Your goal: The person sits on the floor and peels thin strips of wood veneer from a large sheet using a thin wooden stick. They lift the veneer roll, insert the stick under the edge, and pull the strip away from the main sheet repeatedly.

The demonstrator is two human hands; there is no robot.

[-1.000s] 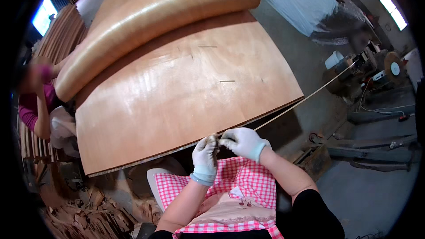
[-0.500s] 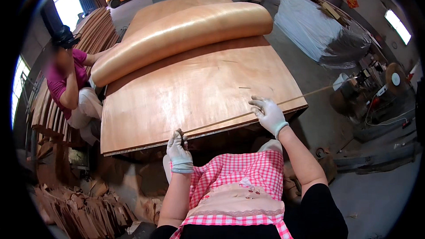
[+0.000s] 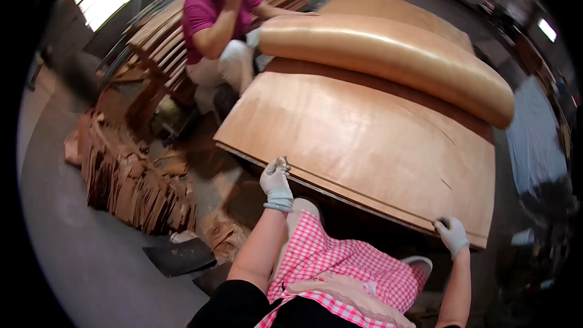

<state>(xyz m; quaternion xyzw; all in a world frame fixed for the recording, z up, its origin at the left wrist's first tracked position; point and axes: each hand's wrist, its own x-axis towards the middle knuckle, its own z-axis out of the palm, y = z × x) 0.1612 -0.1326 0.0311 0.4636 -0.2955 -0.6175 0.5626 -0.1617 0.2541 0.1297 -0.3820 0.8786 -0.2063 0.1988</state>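
Head view shows me a rolled veneer sheet (image 3: 388, 54) lying across the stack's far side, a seated person (image 3: 212, 30) beyond. My left hand (image 3: 276, 179) and right hand (image 3: 452, 235), both gloved, pinch the top veneer sheet (image 3: 364, 140) along the stack's near edge, arms spread wide.

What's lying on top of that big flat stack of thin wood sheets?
A rolled-back veneer sheet lies across the far part of the veneer stack. Whatever lies under the roll is hidden.

One head-worn fisheye view looks steeply down, close above the veneer stack (image 3: 364, 140) (its near edge nearest).
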